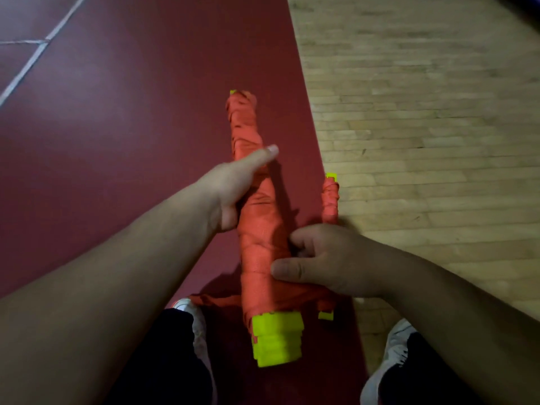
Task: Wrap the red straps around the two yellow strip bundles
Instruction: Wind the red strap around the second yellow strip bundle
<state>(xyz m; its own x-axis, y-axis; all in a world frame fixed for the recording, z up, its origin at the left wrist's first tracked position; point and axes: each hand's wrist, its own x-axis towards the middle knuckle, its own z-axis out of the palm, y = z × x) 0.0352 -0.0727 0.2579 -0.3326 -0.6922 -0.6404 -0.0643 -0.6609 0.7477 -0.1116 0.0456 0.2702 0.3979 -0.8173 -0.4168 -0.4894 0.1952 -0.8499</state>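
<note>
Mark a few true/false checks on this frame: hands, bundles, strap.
1. The left hand has its grip on the large bundle. True.
2. The right hand hangs idle. False: its thumb and fingers hold the large bundle's lower part.
3. The smaller bundle lies left of the large one. False: it lies to the right, partly hidden behind the right hand.
4. Yellow strip ends stick out of the red strap at the near end. True.

Bare forearms [117,273], dark trousers [163,363], pale trainers [393,355], possibly grey-white mesh
</note>
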